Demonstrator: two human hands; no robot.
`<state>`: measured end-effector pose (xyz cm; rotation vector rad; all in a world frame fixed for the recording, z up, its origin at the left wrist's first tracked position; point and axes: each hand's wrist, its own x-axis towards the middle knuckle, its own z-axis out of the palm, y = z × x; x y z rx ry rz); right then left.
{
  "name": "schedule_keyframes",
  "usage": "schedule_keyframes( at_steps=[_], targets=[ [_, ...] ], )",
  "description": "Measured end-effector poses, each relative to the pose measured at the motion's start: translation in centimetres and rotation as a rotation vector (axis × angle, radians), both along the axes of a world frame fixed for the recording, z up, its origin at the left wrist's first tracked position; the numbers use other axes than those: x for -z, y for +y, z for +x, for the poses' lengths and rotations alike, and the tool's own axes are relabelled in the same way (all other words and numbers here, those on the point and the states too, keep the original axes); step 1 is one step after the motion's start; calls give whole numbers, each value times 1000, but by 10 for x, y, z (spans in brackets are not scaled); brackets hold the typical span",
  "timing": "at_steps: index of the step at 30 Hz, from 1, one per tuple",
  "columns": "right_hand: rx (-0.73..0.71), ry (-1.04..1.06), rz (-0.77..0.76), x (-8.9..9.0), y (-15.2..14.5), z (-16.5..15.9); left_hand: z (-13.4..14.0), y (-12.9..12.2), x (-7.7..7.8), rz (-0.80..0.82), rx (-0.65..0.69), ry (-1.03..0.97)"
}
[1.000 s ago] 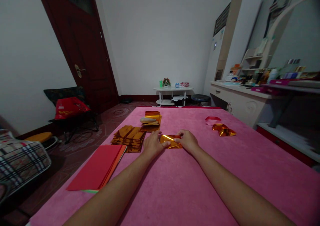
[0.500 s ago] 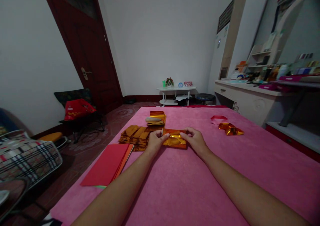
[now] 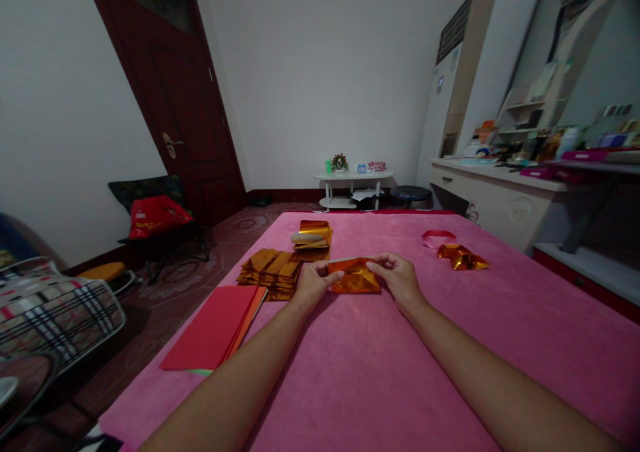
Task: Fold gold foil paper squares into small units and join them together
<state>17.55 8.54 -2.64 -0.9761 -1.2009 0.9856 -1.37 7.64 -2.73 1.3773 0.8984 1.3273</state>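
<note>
On my feed, the left hand [image 3: 313,284] and right hand [image 3: 399,277] pinch a shiny, folded gold-foil piece [image 3: 356,280]; a brownish-gold foil-packet stack [image 3: 267,273] sits left of the grip.

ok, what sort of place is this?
Probably a room in a home, perhaps a bedroom: a white dressing table crowded with bottles, a floor-standing air conditioner and a dark red panelled door.
</note>
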Motion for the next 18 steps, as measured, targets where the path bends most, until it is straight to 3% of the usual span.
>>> schedule_keyframes(
  at_steps=[4,18],
  targets=[
    [34,49,6,1,1,1,0,-2,-1,35,-99,78],
    [-95,14,16,-1,-2,-1,-2,-1,2,71,-133,62]
  ],
)
